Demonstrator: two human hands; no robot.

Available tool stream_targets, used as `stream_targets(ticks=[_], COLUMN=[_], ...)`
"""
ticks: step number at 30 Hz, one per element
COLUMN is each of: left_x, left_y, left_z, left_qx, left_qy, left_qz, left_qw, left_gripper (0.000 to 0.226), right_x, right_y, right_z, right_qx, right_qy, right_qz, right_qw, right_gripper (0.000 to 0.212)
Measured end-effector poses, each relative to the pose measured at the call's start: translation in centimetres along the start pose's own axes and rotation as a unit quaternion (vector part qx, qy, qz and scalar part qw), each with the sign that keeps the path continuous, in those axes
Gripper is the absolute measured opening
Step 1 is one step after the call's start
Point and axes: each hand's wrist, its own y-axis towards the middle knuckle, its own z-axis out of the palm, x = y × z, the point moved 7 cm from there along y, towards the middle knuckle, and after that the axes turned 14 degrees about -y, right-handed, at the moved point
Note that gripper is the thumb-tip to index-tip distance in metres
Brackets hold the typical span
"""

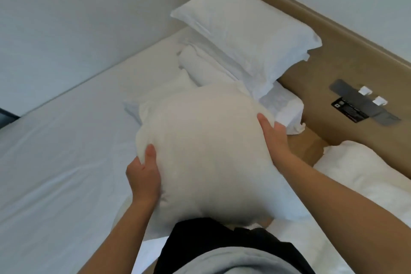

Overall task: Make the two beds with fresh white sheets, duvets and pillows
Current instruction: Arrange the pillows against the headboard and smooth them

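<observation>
Bare pillow [200, 147] held up in front of person's chest, over white sheet [55, 151] of left bed. Left hand [143, 176] grips pillow's lower left edge, thumb on front, fingers tucked behind. Right hand [271, 135] clasps right edge, thumb on front, fingers out of sight behind. Cased pillow [242, 35] leans on tan headboard [333, 51], stacked on folded linen [200, 66]. Second pillow [367, 169] lies at far right. Switch panel [364, 104] on headboard.
</observation>
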Motion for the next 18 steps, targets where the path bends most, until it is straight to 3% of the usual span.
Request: stream_targets(ticks=[3, 8, 11, 13, 14, 16, 18], left_x=[-2.5, -3.8, -0.9, 1.6, 2.8, 4.4, 4.6], left_y=[3.0, 5.0, 7.8, 10.3, 10.6, 10.8, 9.9], left_z=[-1.6, -2.0, 0.1, 4.2, 4.5, 5.1, 5.3], left_qx=[-0.069, -0.096, -0.014, 0.118, 0.141, 0.159, 0.173], left_qy=[-0.056, -0.054, 0.115, 0.241, 0.31, 0.389, 0.404], left_qz=[0.027, 0.045, -0.017, -0.088, -0.105, -0.086, -0.044], left_qw=[0.996, 0.993, 0.993, 0.959, 0.934, 0.903, 0.897], left_gripper=[0.043, 0.05, 0.059, 0.075, 0.083, 0.089, 0.085], right_x=[7.1, 10.6, 10.8, 10.0, 9.1, 7.1, 4.7], right_y=[1.7, 4.4, 6.2, 8.3, 8.5, 7.9, 6.4], right_z=[2.9, 4.4, 4.9, 2.9, 2.6, 2.4, 3.0], right_qx=[0.008, 0.029, 0.079, 0.048, 0.048, 0.044, 0.025], right_qy=[0.0, -0.036, -0.196, -0.295, -0.342, -0.444, -0.507], right_qz=[-0.05, -0.087, -0.062, -0.034, -0.03, -0.046, -0.077], right_qw=[0.999, 0.995, 0.975, 0.954, 0.938, 0.894, 0.858], right_gripper=[0.046, 0.053, 0.071, 0.074, 0.075, 0.073, 0.071])
